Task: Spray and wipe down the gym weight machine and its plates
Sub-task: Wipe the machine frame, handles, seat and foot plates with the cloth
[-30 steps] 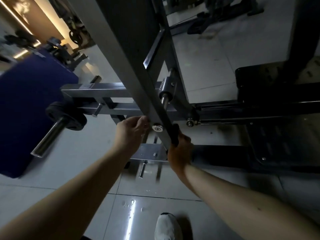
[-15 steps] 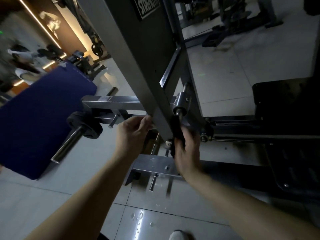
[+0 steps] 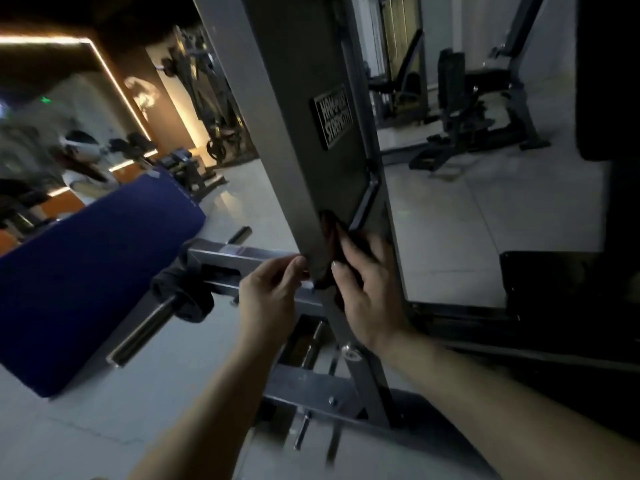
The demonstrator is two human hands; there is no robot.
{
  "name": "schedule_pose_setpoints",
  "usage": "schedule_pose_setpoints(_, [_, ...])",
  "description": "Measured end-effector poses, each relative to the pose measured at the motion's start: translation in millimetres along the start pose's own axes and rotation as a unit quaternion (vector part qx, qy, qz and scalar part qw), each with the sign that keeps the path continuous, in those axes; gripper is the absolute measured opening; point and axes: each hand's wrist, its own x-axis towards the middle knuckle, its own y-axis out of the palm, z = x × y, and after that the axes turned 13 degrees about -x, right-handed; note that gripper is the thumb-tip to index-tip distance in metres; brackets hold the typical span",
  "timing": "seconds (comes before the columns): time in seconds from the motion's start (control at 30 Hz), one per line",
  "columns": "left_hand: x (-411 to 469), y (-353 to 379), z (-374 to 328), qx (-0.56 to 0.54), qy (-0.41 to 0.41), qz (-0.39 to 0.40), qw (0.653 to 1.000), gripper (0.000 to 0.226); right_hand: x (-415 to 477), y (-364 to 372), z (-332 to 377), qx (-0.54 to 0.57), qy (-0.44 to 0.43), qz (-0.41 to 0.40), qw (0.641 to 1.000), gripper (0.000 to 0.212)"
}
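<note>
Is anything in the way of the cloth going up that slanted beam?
Nothing visible blocks the slanted beam above the cloth in the right hand. On the dark side panel, a short brace sits just right of the cloth and a nameplate higher up.

Two forearms (image 3: 207, 410) bare along entire visible length, wrists uncovered; left hand (image 3: 268, 299) and right hand (image 3: 369, 303) bare to fingertips; right thumbnail (image 3: 335, 267) short, rounded, trimmed close to fingertip
</note>
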Motion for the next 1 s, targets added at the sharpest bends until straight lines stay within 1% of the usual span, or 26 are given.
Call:
schedule_pose_setpoints(0.07, [4, 2, -12, -0.042, 0.002, -0.029, 0.999, 0.012, 33, -9, 13, 0.012, -0.035, 0.002, 0.999, 0.048])
schedule_pose_setpoints(0.13, [5, 7, -23, -0.051, 0.005, -0.033, 0.998, 0.017, 34, -12, 11, 0.009, -0.044, 0.017, 0.999, 0.046])
schedule_pose_setpoints(0.2, [8, 11, -27, -0.013, 0.022, -0.041, 0.999, 0.018, 10, -11, -8, -0.007, -0.042, 0.040, 0.998, 0.045])
schedule_pose_setpoints(0.27, [11, 11, -29, 0.025, 0.029, -0.049, 0.998, 0.018, -16, -13, -32, -0.022, -0.039, 0.084, 0.995, 0.046])
schedule_pose_setpoints(0.37, [13, 9, -29, 0.044, 0.024, -0.048, 0.998, 0.018, -46, -21, -62, -0.084, -0.033, 0.153, 0.984, 0.050])
schedule_pose_setpoints(0.43, [11, 7, -31, 0.044, 0.019, -0.039, 0.998, 0.018, -59, -21, -70, -0.119, -0.016, 0.178, 0.977, 0.057])
schedule_pose_setpoints(0.5, [9, 10, -31, 0.041, 0.015, -0.038, 0.998, 0.017, -70, -18, -75, -0.104, -0.005, 0.180, 0.978, 0.066])
schedule_pose_setpoints(0.53, [7, 12, -32, 0.040, 0.010, -0.041, 0.998, 0.018, -75, -17, -76, -0.104, -0.006, 0.176, 0.979, 0.066])
schedule_pose_setpoints(0.6, [4, 15, -31, 0.030, -0.002, -0.053, 0.998, 0.019, -74, -16, -72, -0.102, 0.000, 0.180, 0.978, 0.056])
schedule_pose_setpoints(0.63, [3, 17, -31, 0.026, -0.006, -0.060, 0.998, 0.019, -70, -18, -67, -0.097, -0.011, 0.190, 0.977, 0.048])
schedule_pose_setpoints(0.67, [2, 19, -32, 0.022, -0.006, -0.067, 0.997, 0.018, -60, -18, -62, -0.116, -0.047, 0.173, 0.977, 0.042])
schedule_pose_setpoints(0.73, [2, 22, -33, 0.020, -0.003, -0.070, 0.997, 0.016, -30, -20, -49, -0.041, -0.010, 0.113, 0.993, 0.035])
schedule_pose_setpoints(0.77, [1, 23, -34, 0.024, -0.003, -0.073, 0.997, 0.017, -11, -21, -40, -0.006, 0.005, 0.093, 0.996, 0.039])
schedule_pose_setpoints(0.8, [0, 25, -35, 0.029, -0.002, -0.077, 0.997, 0.018, 6, -22, -34, -0.018, -0.007, 0.070, 0.997, 0.043])
schedule_pose_setpoints(0.83, [-1, 26, -36, 0.031, -0.001, -0.079, 0.996, 0.019, 18, -22, -32, -0.001, -0.018, 0.060, 0.998, 0.043])
schedule_pose_setpoints(0.9, [-1, 27, -37, 0.035, -0.001, -0.084, 0.996, 0.021, 22, -22, -43, -0.012, -0.062, 0.069, 0.996, 0.037])
schedule_pose_setpoints(0.97, [-2, 29, -38, 0.042, -0.010, -0.093, 0.995, 0.022, -5, -18, -71, -0.045, -0.044, 0.106, 0.992, 0.029])
schedule_pose_setpoints(1.0, [-4, 30, -38, 0.040, -0.017, -0.099, 0.994, 0.020, -27, -17, -90, -0.071, -0.021, 0.133, 0.988, 0.031])
